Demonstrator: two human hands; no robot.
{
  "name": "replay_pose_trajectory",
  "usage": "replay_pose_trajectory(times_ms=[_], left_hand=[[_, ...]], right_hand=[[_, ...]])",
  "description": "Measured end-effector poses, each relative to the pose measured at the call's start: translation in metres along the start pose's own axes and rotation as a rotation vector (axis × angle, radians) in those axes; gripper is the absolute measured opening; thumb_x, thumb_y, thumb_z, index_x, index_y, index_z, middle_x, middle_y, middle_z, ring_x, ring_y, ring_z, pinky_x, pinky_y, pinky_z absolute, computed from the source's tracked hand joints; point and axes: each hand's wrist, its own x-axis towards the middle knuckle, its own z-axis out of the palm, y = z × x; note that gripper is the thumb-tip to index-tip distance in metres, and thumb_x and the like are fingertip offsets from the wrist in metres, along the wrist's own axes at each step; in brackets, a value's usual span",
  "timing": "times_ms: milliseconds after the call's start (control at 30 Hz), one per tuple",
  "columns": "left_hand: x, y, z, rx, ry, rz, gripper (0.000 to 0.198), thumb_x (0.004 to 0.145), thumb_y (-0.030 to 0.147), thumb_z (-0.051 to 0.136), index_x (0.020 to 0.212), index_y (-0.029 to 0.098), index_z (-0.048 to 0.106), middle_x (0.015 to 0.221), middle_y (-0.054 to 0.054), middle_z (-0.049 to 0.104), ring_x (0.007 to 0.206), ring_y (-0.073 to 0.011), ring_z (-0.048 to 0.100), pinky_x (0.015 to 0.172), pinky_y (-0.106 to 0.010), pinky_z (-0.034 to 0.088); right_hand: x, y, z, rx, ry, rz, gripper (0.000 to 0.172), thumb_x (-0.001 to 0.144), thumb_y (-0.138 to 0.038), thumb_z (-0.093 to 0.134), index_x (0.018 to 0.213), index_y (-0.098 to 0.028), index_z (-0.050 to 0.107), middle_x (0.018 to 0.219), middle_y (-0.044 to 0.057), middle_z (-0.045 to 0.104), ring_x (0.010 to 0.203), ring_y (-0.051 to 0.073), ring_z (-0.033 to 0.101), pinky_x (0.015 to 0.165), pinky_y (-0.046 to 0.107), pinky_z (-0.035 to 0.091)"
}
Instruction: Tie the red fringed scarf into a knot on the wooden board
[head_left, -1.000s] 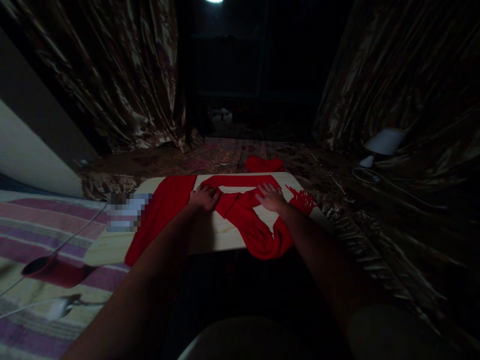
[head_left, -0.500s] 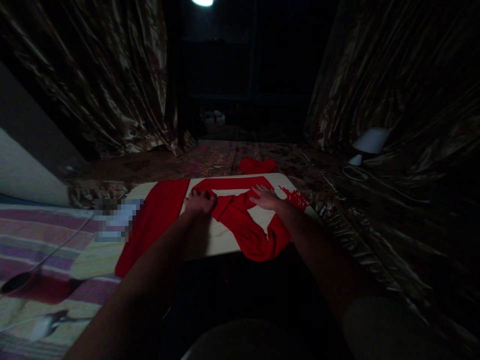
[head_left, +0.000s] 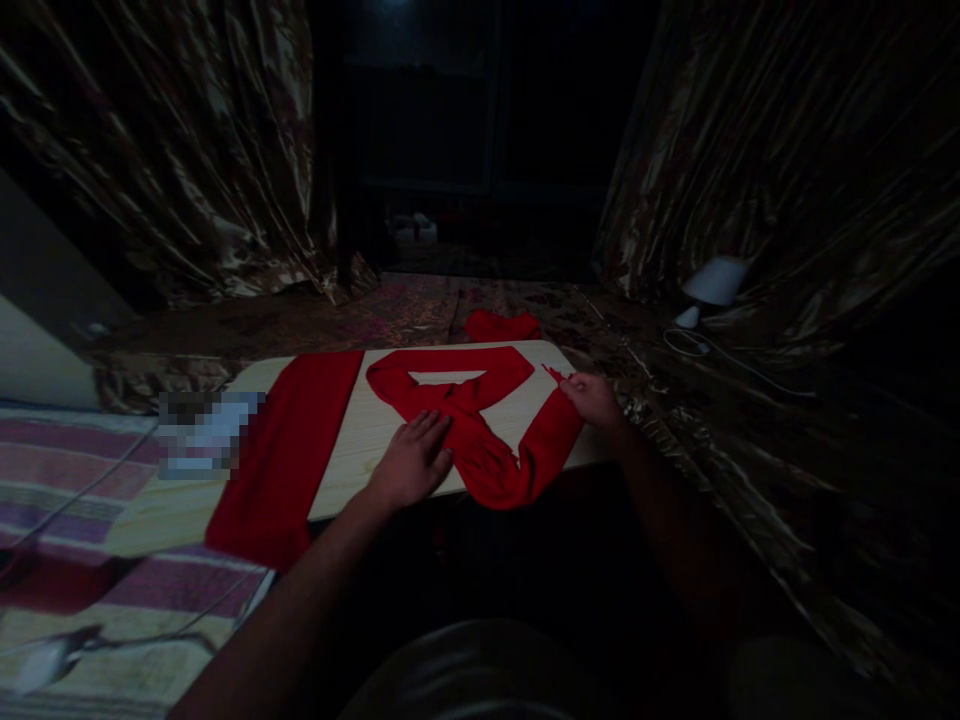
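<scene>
Scarf (head_left: 491, 470): red, laid in a loop on the right half of the counter (head_left: 360, 430), crossed over itself near the middle, with the lower fold sagging over the near edge.

Left hand (head_left: 411, 462) flat on the crossing by the near edge, fingers (head_left: 431, 425) straight and together, gripping nothing. Judged to be pinning the cloth so the loop cannot slide on the smooth wood.

Right hand (head_left: 596, 398) at the right edge, fingers (head_left: 574, 385) pinched on the fringed end of the scarf. End held out and slightly taut, probably to keep that run straight.

Wide red cloth (head_left: 292, 440) draped over the left part of the counter, near edge to far edge. Blurred patch (head_left: 206, 435) just left of it.

Bare wood between wide red cloth and loop, and inside the loop; far right corner also bare. Small red piece (head_left: 501, 325) beyond the far edge. Off the right edge: brown drapery (head_left: 750, 180), white lamp (head_left: 712, 282), cable; little room there. Dark gap below the near edge.
</scene>
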Motion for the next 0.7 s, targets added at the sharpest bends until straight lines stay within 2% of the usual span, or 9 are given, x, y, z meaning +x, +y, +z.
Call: replay_pose_trajectory(times_ms=[100,167,233,367,700], left_hand=[[-0.004,-0.003,0.008,0.067,-0.047,-0.041,0.061,0.098,0.048,0.043,0.151,0.018,0.049,0.159,-0.014,0.043,0.15,-0.0332,0.034,0.118,-0.054,0.034],[-0.003,-0.005,0.01,0.087,-0.052,-0.049,0.061,0.097,0.049,0.044,0.151,0.02,0.05,0.159,-0.012,0.043,0.15,-0.0322,0.034,0.118,-0.053,0.033],[-0.002,-0.006,0.011,0.097,-0.053,-0.044,0.062,0.096,0.049,0.044,0.151,0.02,0.05,0.159,-0.012,0.043,0.15,-0.0317,0.034,0.119,-0.051,0.033],[-0.001,-0.01,0.013,0.095,-0.055,-0.025,0.065,0.095,0.051,0.045,0.15,0.018,0.052,0.159,-0.012,0.043,0.15,-0.0319,0.034,0.12,-0.049,0.032],[0.0,-0.01,0.01,0.105,-0.085,-0.02,0.07,0.091,0.053,0.051,0.151,0.017,0.05,0.16,-0.013,0.041,0.15,-0.0337,0.034,0.12,-0.052,0.033]], right_hand=[[-0.012,0.018,0.011,0.175,0.081,0.139,0.043,0.083,-0.057,0.054,0.059,-0.021,0.054,0.054,0.001,0.058,0.053,0.015,0.052,0.055,0.026,0.041],[-0.017,0.027,0.02,0.229,0.151,0.159,0.046,0.083,-0.062,0.051,0.06,-0.022,0.052,0.055,0.0,0.057,0.053,0.014,0.05,0.055,0.026,0.04],[-0.02,0.033,0.026,0.219,0.186,0.118,0.046,0.082,-0.062,0.051,0.06,-0.023,0.051,0.056,-0.001,0.056,0.054,0.014,0.048,0.056,0.026,0.038],[-0.021,0.037,0.03,0.118,0.176,0.03,0.042,0.083,-0.057,0.053,0.058,-0.024,0.046,0.052,-0.003,0.049,0.053,0.013,0.044,0.056,0.027,0.035],[-0.024,0.03,0.029,0.071,0.186,-0.011,0.04,0.085,-0.049,0.055,0.057,-0.023,0.045,0.052,-0.003,0.047,0.053,0.014,0.043,0.057,0.029,0.032]])
